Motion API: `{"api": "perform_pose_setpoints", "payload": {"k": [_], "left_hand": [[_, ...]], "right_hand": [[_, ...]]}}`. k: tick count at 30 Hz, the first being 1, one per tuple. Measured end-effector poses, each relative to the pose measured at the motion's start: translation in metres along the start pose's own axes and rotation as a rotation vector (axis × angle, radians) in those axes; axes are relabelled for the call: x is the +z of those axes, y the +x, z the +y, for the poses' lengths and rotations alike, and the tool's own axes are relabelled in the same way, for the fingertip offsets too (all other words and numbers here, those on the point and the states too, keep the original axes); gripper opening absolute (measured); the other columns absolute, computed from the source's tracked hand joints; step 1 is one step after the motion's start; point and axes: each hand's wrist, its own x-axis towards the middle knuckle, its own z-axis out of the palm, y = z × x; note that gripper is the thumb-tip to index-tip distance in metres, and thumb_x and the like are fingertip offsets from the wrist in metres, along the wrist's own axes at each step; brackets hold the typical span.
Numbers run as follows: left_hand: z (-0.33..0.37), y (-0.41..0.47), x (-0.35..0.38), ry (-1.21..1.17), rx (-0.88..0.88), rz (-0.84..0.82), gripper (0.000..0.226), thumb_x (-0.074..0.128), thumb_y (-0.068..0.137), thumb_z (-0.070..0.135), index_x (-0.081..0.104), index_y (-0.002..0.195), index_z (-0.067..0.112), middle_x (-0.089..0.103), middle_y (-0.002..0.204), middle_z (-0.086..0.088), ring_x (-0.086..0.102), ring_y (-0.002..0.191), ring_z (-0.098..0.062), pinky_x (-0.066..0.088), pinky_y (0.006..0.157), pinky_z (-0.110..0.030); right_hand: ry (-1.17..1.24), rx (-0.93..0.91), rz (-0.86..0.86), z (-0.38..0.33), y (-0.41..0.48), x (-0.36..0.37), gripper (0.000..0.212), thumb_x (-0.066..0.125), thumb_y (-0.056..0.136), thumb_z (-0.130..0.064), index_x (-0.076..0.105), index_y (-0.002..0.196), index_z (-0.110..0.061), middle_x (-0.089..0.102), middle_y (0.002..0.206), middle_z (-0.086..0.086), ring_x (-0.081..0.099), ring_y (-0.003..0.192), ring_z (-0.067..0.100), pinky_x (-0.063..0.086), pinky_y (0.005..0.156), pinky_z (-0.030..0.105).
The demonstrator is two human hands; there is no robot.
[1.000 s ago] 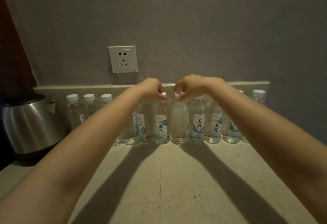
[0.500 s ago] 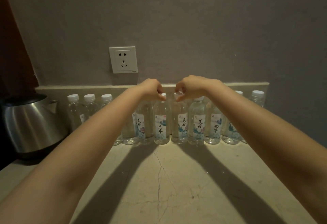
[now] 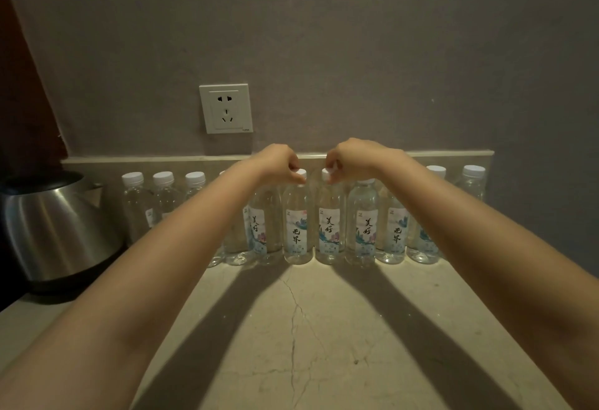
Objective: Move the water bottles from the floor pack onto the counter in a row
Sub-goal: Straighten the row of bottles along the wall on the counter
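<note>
Several clear water bottles with white caps and pale printed labels stand upright in a row along the back of the beige stone counter [image 3: 324, 328]. My left hand [image 3: 278, 163] pinches the cap of one middle bottle [image 3: 297, 228]. My right hand [image 3: 353, 158] pinches the cap of the bottle right beside it [image 3: 329, 231]. Both bottles stand on the counter. My forearms hide parts of the row on either side. The floor pack is out of view.
A steel kettle [image 3: 55, 225] sits at the left end of the counter. A white wall socket [image 3: 226, 108] is above the row. A low backsplash ledge [image 3: 453, 152] runs behind the bottles. More bottles stand at far left [image 3: 163, 195] and far right [image 3: 473, 183].
The bottle under my right hand has turned, so its label now faces me. Both hands stay on the caps, almost unmoved.
</note>
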Motion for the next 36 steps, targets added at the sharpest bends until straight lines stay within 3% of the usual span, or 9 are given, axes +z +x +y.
{"api": "perform_pose_setpoints", "payload": {"k": [4,6,8,12,16,19,24,31,36], "left_hand": [[-0.001,-0.004,-0.001,-0.011,-0.019,0.006,0.037,0.065,0.082,0.041,0.065,0.077,0.005,0.049,0.07,-0.007,0.043,0.066,-0.022,0.033,0.06,-0.035],[-0.005,-0.009,-0.011,-0.067,-0.018,0.033,0.04,0.066,0.082,0.045,0.07,0.092,0.006,0.065,0.084,-0.01,0.058,0.078,-0.024,0.046,0.069,-0.039],[-0.013,-0.018,-0.024,-0.124,-0.043,0.101,0.04,0.066,0.083,0.044,0.07,0.106,0.011,0.069,0.101,-0.004,0.062,0.09,-0.02,0.05,0.08,-0.035],[-0.041,-0.041,-0.039,-0.141,-0.131,0.246,0.029,0.064,0.087,0.035,0.07,0.103,0.012,0.066,0.095,0.0,0.06,0.087,-0.015,0.048,0.075,-0.028],[-0.073,-0.065,-0.043,-0.179,-0.187,0.306,0.024,0.063,0.088,0.032,0.07,0.102,0.015,0.065,0.096,0.002,0.059,0.086,-0.013,0.042,0.07,-0.022],[-0.097,-0.079,-0.047,-0.186,-0.18,0.287,0.025,0.062,0.088,0.032,0.069,0.104,0.014,0.065,0.099,0.0,0.06,0.091,-0.015,0.045,0.075,-0.026],[-0.132,-0.085,-0.05,-0.175,-0.101,0.24,0.026,0.061,0.089,0.029,0.069,0.107,0.012,0.068,0.107,-0.005,0.062,0.098,-0.019,0.05,0.084,-0.03],[-0.142,-0.076,-0.046,-0.251,0.033,0.224,0.026,0.06,0.089,0.029,0.067,0.109,0.013,0.066,0.11,-0.003,0.057,0.094,-0.014,0.044,0.08,-0.026],[-0.13,-0.063,-0.04,-0.155,0.076,0.164,0.031,0.06,0.087,0.038,0.068,0.106,0.015,0.066,0.105,-0.001,0.06,0.098,-0.02,0.051,0.089,-0.038]], "right_hand": [[0.057,-0.024,0.079,0.0,-0.003,0.002,0.045,0.06,0.088,-0.045,0.056,0.128,-0.025,0.062,0.119,0.002,0.057,0.106,0.023,0.046,0.083,0.035],[0.054,-0.057,0.179,-0.004,-0.002,0.0,0.044,0.058,0.09,-0.043,0.054,0.129,-0.023,0.059,0.121,0.003,0.055,0.11,0.024,0.044,0.083,0.036],[0.072,-0.101,0.275,-0.013,0.0,-0.003,0.042,0.057,0.091,-0.043,0.055,0.127,-0.022,0.058,0.121,0.003,0.054,0.111,0.024,0.043,0.082,0.035],[0.132,-0.19,0.325,-0.047,0.006,-0.01,0.041,0.058,0.09,-0.043,0.058,0.124,-0.021,0.061,0.118,0.003,0.056,0.108,0.023,0.044,0.082,0.034],[0.139,-0.218,0.301,-0.087,0.012,-0.01,0.038,0.058,0.091,-0.042,0.058,0.123,-0.022,0.061,0.115,0.003,0.056,0.106,0.023,0.045,0.081,0.035],[0.074,-0.197,0.288,-0.112,0.02,-0.012,0.037,0.057,0.092,-0.039,0.059,0.123,-0.021,0.061,0.119,0.004,0.055,0.11,0.024,0.044,0.083,0.034],[-0.014,-0.047,0.244,-0.138,0.034,-0.015,0.039,0.058,0.09,-0.041,0.058,0.124,-0.021,0.06,0.123,0.006,0.053,0.113,0.028,0.045,0.086,0.038],[-0.069,0.135,0.129,-0.147,0.034,-0.012,0.037,0.056,0.091,-0.045,0.06,0.122,-0.025,0.061,0.121,0.004,0.055,0.112,0.026,0.048,0.087,0.038],[-0.072,0.17,0.044,-0.142,0.036,-0.011,0.034,0.053,0.093,-0.041,0.06,0.123,-0.028,0.064,0.121,0.002,0.057,0.111,0.024,0.049,0.088,0.038]]}}
